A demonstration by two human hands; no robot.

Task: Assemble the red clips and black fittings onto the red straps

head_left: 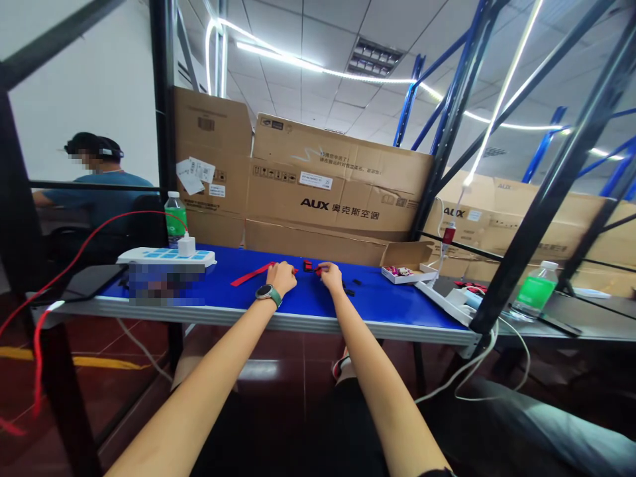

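your left hand point(282, 278) pinches a red strap point(249, 275), long axis slanting near-left; your right hand point(330, 275) pinches red material point(318, 270); carton point(338, 173) reads "aux".

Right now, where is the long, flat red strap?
In the head view, the strap extends left from the person's left hand across the blue tabletop, right of the white power strip.
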